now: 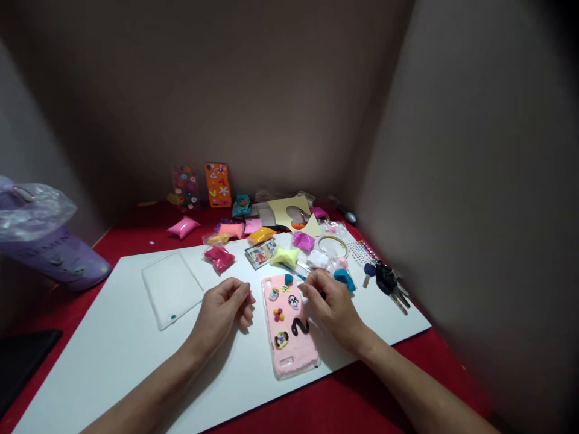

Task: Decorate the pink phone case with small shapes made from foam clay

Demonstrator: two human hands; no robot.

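A phone case [294, 352] covered in pink clay lies on the white board between my hands. Small decorations sit on it: a red and yellow flower [278, 314], a black curved clay strip [300, 327], a white-and-black face piece [294, 301] and several others. Left of the case, my left hand [228, 304] is closed in a pinch, a tiny purple piece [250, 292] showing at its fingertips. My right hand [330, 304] hovers over the case's right edge, thumb and finger together. Whatever it may hold is hidden.
A clear case [172, 289] lies on the board's left. Behind are several clay packets, including a red one [219, 258] and a yellow one [284, 257]. Keys [389, 283] rest at right, a purple tumbler [63, 253] at left. An orange decorated case [218, 185] leans on the wall.
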